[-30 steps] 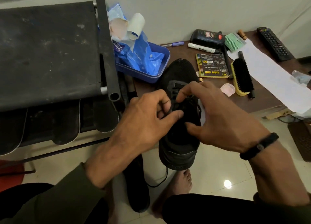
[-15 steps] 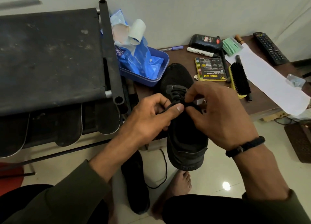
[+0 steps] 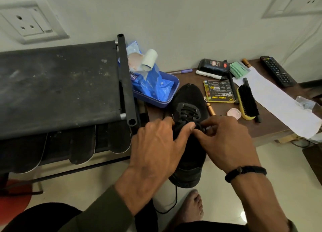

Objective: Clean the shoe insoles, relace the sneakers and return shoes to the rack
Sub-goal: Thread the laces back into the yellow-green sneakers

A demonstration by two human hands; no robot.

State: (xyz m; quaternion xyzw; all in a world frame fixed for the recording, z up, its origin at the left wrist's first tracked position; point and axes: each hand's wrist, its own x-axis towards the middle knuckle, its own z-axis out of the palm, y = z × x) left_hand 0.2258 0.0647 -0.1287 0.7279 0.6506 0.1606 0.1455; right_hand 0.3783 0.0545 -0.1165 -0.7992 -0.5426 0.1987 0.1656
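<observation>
A black sneaker [image 3: 189, 99] lies with its toe on the brown table [image 3: 271, 127] and its heel hanging over the edge toward me. My left hand [image 3: 156, 146] grips the shoe's left side, its thumb pressed on the black lace at the eyelets. My right hand [image 3: 224, 141] pinches the lace on the right side, fingertips meeting the left thumb. A loose lace end [image 3: 174, 202] dangles below the heel. Several dark insoles [image 3: 83, 146] hang on the black shoe rack [image 3: 57, 85] at left.
A blue tray [image 3: 171, 92] with a wipes packet, a yellow shoe brush [image 3: 247, 104], a polish bottle [image 3: 214, 66], a booklet, a white paper sheet [image 3: 278, 101] and a remote [image 3: 277, 71] sit on the table. My bare foot [image 3: 193, 207] rests on the tiled floor.
The view has tilted up and both hands have shifted up the shoe. My right hand has closed its fingertips on the lace beside my left thumb.
</observation>
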